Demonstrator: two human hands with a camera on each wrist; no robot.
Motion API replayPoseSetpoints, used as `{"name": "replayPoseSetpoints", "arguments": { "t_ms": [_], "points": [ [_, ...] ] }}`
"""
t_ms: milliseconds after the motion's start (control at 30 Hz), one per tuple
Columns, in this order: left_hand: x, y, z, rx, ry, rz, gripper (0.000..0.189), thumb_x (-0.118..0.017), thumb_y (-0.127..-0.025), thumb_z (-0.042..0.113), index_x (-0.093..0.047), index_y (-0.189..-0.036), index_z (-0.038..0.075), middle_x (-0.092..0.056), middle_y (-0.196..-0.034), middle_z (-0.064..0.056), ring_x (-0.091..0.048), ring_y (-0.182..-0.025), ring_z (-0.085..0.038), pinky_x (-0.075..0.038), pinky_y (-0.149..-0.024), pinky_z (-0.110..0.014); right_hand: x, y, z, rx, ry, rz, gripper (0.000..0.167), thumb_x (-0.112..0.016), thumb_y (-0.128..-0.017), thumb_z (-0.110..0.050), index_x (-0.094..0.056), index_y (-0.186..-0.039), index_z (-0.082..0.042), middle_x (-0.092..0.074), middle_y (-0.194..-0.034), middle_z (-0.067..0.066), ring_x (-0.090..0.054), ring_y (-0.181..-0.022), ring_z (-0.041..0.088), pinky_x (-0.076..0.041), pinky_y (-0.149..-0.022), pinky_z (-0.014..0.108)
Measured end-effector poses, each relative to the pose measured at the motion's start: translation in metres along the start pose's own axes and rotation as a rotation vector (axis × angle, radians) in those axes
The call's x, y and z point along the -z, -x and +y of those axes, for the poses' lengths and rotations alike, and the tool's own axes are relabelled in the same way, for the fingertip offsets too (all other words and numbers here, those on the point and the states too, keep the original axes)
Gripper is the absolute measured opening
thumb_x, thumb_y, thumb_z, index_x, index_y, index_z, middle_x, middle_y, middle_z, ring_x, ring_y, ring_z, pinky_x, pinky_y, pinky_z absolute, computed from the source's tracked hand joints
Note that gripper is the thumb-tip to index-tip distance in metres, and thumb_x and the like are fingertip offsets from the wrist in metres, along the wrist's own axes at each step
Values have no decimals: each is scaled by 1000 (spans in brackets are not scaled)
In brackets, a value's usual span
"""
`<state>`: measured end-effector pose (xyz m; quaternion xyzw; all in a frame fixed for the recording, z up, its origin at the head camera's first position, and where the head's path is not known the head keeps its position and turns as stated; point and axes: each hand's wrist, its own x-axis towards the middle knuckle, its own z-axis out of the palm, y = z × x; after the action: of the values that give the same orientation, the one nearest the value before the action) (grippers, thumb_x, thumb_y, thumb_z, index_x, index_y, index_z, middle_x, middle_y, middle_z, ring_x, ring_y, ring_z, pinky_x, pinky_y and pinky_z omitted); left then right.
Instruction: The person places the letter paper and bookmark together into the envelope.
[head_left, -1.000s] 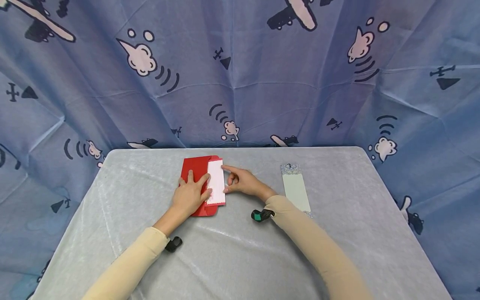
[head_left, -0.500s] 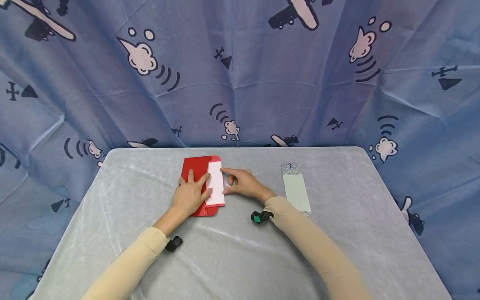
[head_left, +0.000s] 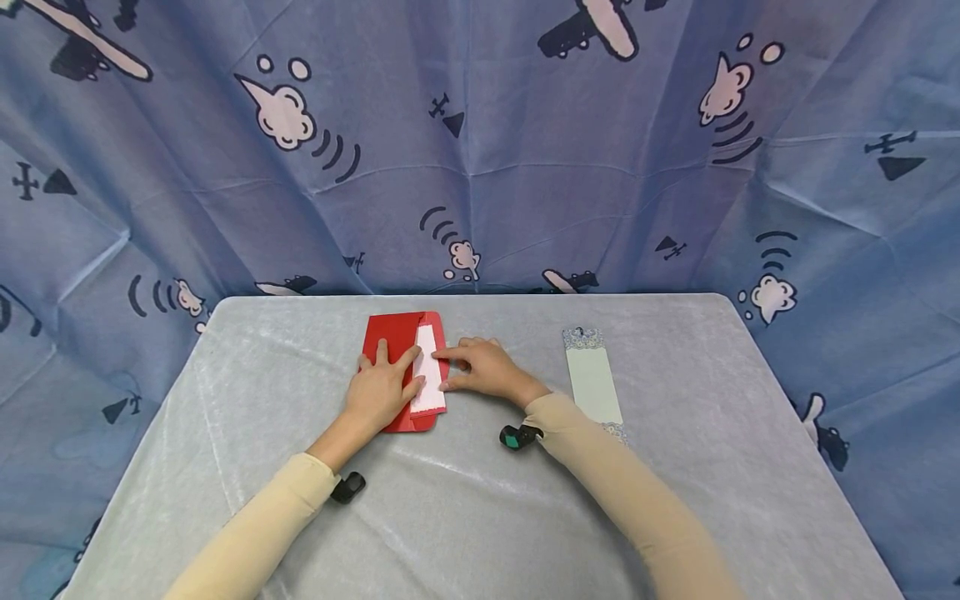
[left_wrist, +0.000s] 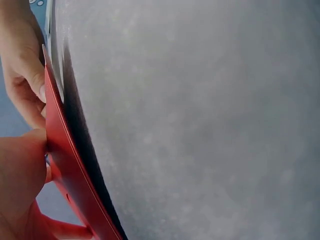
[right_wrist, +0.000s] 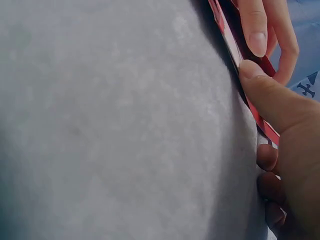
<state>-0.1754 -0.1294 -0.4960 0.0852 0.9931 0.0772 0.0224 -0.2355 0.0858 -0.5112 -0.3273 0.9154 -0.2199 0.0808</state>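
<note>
A red envelope (head_left: 392,329) lies on the table, its open flap (head_left: 433,321) on the right. Partly tucked into it is a narrow white card (head_left: 426,367) with pinkish-red trim at its near end. My left hand (head_left: 375,393) rests with spread fingers on the envelope, the index finger and thumb reaching the card. From the right, the index finger and thumb of my right hand (head_left: 483,368) press at the card's outer long edge, set apart along it. Its other fingers are curled in. In the right wrist view, the right thumb (right_wrist: 265,92) lies against the red-edged paper.
A pale green bookmark-like strip (head_left: 592,375) with patterned ends lies to the right, its near end beside my right sleeve (head_left: 600,458). The grey cloth-covered table (head_left: 450,517) ends at a blue printed curtain (head_left: 480,150) behind.
The white card has slid left into the envelope, so a narrower strip shows and more flap is uncovered. My right hand has moved left with it; my left hand stays put.
</note>
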Motion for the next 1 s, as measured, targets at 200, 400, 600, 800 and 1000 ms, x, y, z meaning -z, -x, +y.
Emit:
{"name": "replayPoseSetpoints", "arguments": {
  "t_ms": [200, 400, 600, 800, 1000],
  "points": [
    [1, 1, 1, 0, -8, 2, 65, -61, -92, 50, -42, -150, 27, -38, -151, -33, -51, -122, -61, -58, -81, -57, -1, 1, -4, -2, 48, 4, 62, -73, -80, -58, -60, -136, -34, -51, -81, -4, -46, -77, 8, -28, -72, 30],
    [0, 1, 1, -2, -11, 11, 65, -61, -92, 50, -42, -149, 27, -38, -151, -33, -52, -121, -61, -58, -81, -57, -4, 2, -6, -35, 47, 36, 62, -76, -77, -57, -63, -133, -33, -52, -82, -3, -48, -78, 8, -29, -73, 30],
    [1, 1, 0, -1, -16, 7, 65, -61, -92, 49, -42, -150, 27, -38, -151, -33, -51, -121, -61, -59, -80, -57, -7, 0, -12, -76, 60, 96, 60, -81, -73, -55, -67, -126, -31, -57, -84, -3, -52, -80, 11, -30, -73, 31],
    [0, 0, 0, -3, -20, 3, 65, -60, -92, 50, -42, -150, 27, -38, -152, -32, -51, -121, -61, -59, -80, -56, -7, -1, -18, -135, 45, 99, 64, -83, -72, -53, -65, -128, -28, -56, -83, -2, -52, -81, 12, -29, -72, 31],
    [0, 0, 1, -5, -22, 4, 67, -61, -91, 50, -41, -150, 27, -38, -152, -32, -51, -122, -61, -59, -81, -56, -3, -3, -21, -172, 78, 58, 88, -83, -72, -54, -47, -147, -25, -57, -85, -1, -52, -81, 12, -30, -72, 31]
  ]
}}
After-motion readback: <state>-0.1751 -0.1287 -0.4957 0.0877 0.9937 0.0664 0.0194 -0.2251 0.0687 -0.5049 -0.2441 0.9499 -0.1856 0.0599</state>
